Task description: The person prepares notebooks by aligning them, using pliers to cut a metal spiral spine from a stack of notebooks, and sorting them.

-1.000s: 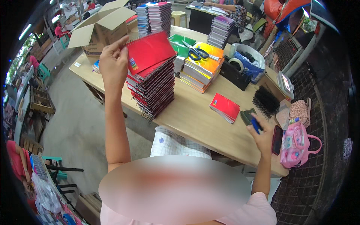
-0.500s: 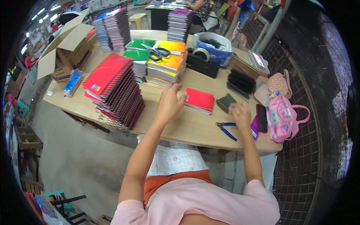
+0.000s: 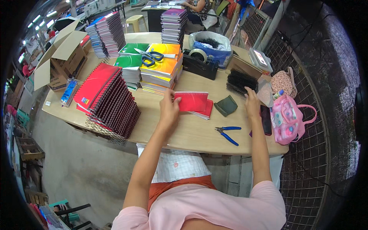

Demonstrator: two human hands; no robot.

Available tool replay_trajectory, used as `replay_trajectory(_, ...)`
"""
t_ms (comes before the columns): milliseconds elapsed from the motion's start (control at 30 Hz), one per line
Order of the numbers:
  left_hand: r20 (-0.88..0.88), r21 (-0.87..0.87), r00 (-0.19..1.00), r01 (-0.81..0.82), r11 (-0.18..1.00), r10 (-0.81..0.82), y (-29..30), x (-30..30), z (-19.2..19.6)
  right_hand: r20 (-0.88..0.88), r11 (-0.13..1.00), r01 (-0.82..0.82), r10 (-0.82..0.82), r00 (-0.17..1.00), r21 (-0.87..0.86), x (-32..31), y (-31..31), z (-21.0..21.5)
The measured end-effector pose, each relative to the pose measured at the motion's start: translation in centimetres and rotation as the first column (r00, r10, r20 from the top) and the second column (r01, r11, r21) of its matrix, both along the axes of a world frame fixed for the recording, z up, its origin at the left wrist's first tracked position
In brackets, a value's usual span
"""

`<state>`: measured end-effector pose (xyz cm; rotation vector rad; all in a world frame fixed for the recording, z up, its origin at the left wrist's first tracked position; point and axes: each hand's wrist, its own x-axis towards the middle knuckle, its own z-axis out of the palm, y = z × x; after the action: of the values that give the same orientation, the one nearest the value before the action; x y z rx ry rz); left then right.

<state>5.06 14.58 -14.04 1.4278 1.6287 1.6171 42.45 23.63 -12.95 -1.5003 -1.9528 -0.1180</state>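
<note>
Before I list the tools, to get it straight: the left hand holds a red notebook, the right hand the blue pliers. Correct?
Not quite: the head view shows the blue pliers lying on the table, not in the right hand, which is by the black coils. The left hand does hold a red notebook.

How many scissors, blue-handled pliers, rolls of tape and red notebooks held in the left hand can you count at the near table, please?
Scissors: 1
Blue-handled pliers: 1
Roll of tape: 1
Red notebook held in the left hand: 1
Total: 4
</note>
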Motion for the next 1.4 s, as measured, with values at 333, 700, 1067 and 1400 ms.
replay_trajectory(333, -0.240, 0.155, 0.968, 0.115, 0.981, -0.075, -11.1, 0.0, -1.2, -0.465, 0.776, -0.597, 0.460, 0.757, -0.203, -11.6, -12.9, 2.8)
replay_trajectory(700, -0.117, 0.156, 0.992, -0.021, 0.988, 0.039, -10.6, 2.1, -2.3, -0.465, 0.735, -0.655, 0.524, 0.713, -0.176, -12.5, -12.8, 3.5)
replay_trajectory(1067, -0.134, 0.177, 0.990, -0.026, 0.984, 0.050, -10.8, 2.1, -2.3, -0.358, 0.706, -0.705, 0.641, 0.679, -0.074, -12.3, -12.5, 2.6)
replay_trajectory(1400, -0.122, 0.155, 0.992, -0.017, 0.988, 0.037, -10.9, 2.0, -2.1, -0.411, 0.786, -0.617, 0.547, 0.729, -0.047, -12.6, -13.0, 2.5)
